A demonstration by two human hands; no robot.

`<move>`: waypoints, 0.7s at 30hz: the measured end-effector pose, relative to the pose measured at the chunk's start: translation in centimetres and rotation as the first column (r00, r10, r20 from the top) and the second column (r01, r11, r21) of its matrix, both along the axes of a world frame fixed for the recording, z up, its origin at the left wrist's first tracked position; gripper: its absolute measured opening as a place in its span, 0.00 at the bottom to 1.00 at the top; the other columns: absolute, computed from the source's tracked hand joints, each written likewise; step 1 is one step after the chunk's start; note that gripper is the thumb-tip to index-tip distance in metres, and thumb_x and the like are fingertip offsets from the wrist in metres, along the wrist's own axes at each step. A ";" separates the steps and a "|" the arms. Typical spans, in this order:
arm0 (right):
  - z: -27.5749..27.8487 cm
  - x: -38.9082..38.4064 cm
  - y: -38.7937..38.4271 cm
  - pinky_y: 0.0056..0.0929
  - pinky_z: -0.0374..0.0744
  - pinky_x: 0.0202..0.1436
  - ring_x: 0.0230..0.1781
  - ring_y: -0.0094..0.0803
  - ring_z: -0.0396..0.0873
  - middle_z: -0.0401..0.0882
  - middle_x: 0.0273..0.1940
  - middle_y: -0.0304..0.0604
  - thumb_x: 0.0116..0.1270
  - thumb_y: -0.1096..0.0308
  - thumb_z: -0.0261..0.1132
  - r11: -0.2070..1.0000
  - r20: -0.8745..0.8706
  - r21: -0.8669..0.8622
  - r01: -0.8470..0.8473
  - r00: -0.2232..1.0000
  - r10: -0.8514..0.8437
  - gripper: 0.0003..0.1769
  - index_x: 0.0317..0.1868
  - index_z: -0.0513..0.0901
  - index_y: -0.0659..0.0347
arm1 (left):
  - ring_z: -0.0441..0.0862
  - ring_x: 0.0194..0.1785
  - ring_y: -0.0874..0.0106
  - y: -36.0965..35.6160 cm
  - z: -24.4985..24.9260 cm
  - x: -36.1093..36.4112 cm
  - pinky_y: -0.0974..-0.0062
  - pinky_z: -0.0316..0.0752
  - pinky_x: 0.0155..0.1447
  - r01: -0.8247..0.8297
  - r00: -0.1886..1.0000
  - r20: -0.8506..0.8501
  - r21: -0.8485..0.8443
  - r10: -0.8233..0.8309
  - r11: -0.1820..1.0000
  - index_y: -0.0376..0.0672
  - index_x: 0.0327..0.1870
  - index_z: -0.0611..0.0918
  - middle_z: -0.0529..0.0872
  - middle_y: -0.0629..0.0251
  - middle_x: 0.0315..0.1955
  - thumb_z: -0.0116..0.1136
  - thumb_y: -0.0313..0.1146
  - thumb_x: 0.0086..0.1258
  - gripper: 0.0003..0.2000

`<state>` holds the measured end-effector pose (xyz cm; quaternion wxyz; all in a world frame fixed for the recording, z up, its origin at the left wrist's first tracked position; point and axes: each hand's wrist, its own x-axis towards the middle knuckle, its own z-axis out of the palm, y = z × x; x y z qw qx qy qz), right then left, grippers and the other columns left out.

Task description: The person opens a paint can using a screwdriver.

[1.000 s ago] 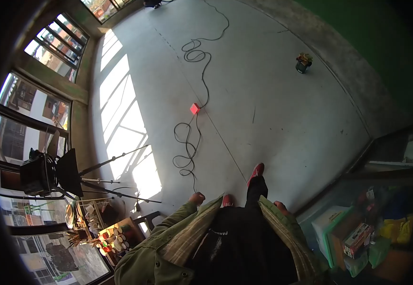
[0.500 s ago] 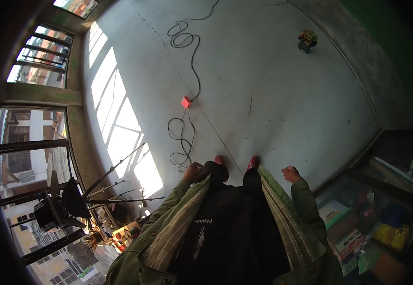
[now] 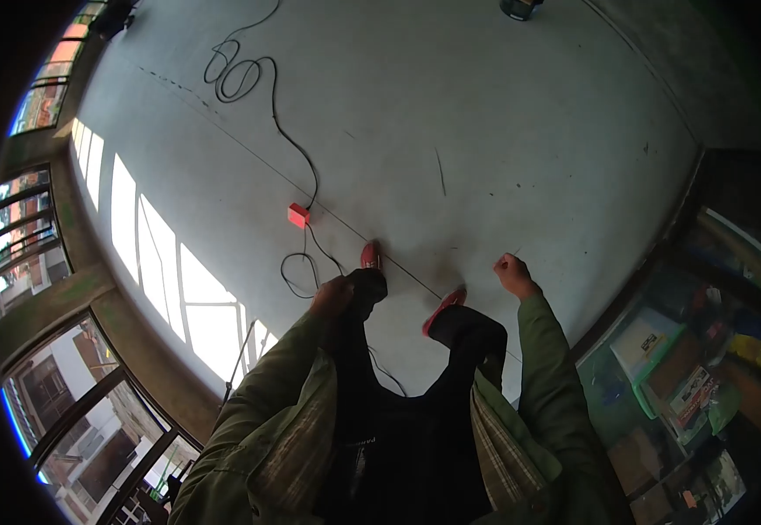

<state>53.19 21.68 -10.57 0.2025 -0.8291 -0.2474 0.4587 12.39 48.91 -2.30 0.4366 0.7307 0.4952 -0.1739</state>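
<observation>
— While that person is out on the concrete floor (image 3: 503, 122), look at the hands: both are bare. The right hand (image 3: 513, 276) hangs clear of the green sleeve, fingers loosely half-curled with nothing in them.

— And the left hand (image 3: 332, 297)?

— Balled up against the dark trouser leg. From this angle I cannot tell whether it grips the cloth or merely rests there.

— The nearest thing to it is the black cable (image 3: 273, 103), I'd say.

— Yes. It lies on the floor, running from a coil far off down to a small red box (image 3: 298, 215). From there it goes on in slack loops just beside the left red shoe (image 3: 369, 255), near that hand but apart from it.

— How would it handle, you reckon?

— Light and limp, I'd judge (thin cord lying in loose curls, so hardly stiff). It doesn't look fragile or slippery, though the loops could tangle or snag a foot. The box looks the harder, heavier part, and it would likely swing if lifted by the cord.

— So where to grip?

— Around the cord on a straight run, or the box by its sides, rather than hauling at the joint between them.
</observation>
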 end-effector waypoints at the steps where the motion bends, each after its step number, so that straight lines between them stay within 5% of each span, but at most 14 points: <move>1: -3.1 -0.5 0.8 0.41 0.81 0.46 0.41 0.48 0.84 0.85 0.37 0.51 0.66 0.59 0.65 1.000 -0.015 -0.020 -0.020 1.000 0.019 0.14 0.38 0.79 0.62 | 0.86 0.42 0.52 2.1 -2.2 1.2 0.58 0.79 0.46 0.021 0.999 0.028 -0.024 -0.020 0.999 0.45 0.46 0.83 0.87 0.49 0.35 0.59 0.41 0.66 0.13; 6: -19.6 -2.5 7.1 0.39 0.80 0.42 0.36 0.46 0.84 0.85 0.33 0.48 0.66 0.60 0.66 0.993 0.106 0.063 -0.103 0.990 0.096 0.13 0.37 0.79 0.63 | 0.85 0.39 0.55 7.0 -10.3 7.2 0.60 0.78 0.44 -0.047 0.987 0.154 0.023 0.043 0.999 0.41 0.46 0.82 0.86 0.52 0.33 0.58 0.35 0.66 0.11; 10: -31.6 -2.2 13.9 0.41 0.80 0.45 0.40 0.48 0.83 0.84 0.37 0.50 0.66 0.59 0.66 0.984 0.131 0.069 -0.165 0.979 0.155 0.14 0.38 0.79 0.63 | 0.84 0.39 0.59 7.3 -14.8 9.4 0.64 0.77 0.46 0.060 0.980 0.187 0.082 -0.074 0.995 0.40 0.47 0.82 0.85 0.56 0.35 0.58 0.34 0.67 0.11; 12: -36.4 -1.2 17.6 0.42 0.80 0.46 0.41 0.49 0.83 0.84 0.38 0.51 0.67 0.58 0.66 0.978 0.233 0.042 -0.205 0.954 0.190 0.15 0.39 0.79 0.63 | 0.83 0.40 0.59 7.7 -15.3 8.9 0.64 0.77 0.47 0.418 0.902 0.143 -0.062 -0.407 0.906 0.40 0.49 0.81 0.84 0.56 0.36 0.59 0.35 0.67 0.13; 16: -38.2 -1.0 23.5 0.47 0.80 0.55 0.53 0.53 0.81 0.82 0.50 0.58 0.66 0.55 0.66 0.956 0.282 -0.234 -0.177 0.928 0.241 0.22 0.50 0.79 0.66 | 0.83 0.41 0.59 10.0 -11.3 9.6 0.63 0.77 0.48 0.278 0.937 0.200 0.075 -0.288 0.958 0.39 0.51 0.80 0.84 0.56 0.38 0.60 0.37 0.67 0.15; 21: -40.8 -0.2 25.9 0.47 0.80 0.55 0.51 0.52 0.82 0.84 0.47 0.55 0.63 0.56 0.66 0.930 0.260 -0.277 -0.243 0.913 0.316 0.21 0.47 0.81 0.65 | 0.84 0.43 0.58 9.2 -9.2 7.6 0.63 0.78 0.48 0.109 0.971 0.184 0.230 -0.154 0.967 0.39 0.52 0.80 0.84 0.56 0.40 0.62 0.38 0.67 0.17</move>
